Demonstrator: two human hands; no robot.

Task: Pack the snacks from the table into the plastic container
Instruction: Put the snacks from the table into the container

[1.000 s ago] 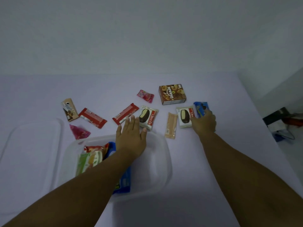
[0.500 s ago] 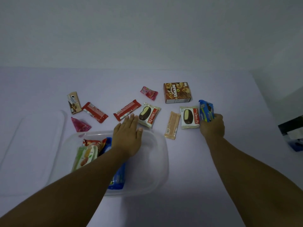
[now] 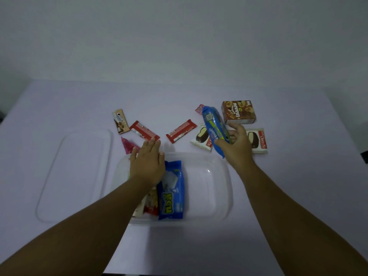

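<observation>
Lifted off the table since a moment ago, the blue cookie pack (image 3: 215, 128) now sits pinched in my right hand (image 3: 237, 148), raised just beyond the plastic container (image 3: 223, 196). My left hand (image 3: 147, 164) rests flat with straight fingers on the container's far-left rim, beside the blue wrapper (image 3: 172, 192) inside.

The plastic container (image 3: 223, 188) is made of clear, smooth plastic, as is its lid (image 3: 73, 176). The blue cookie pack (image 3: 216, 127) is wrapped in glossy film. The brown box (image 3: 239, 112) is printed cardboard. The table (image 3: 298, 196) is seen as matt.
</observation>
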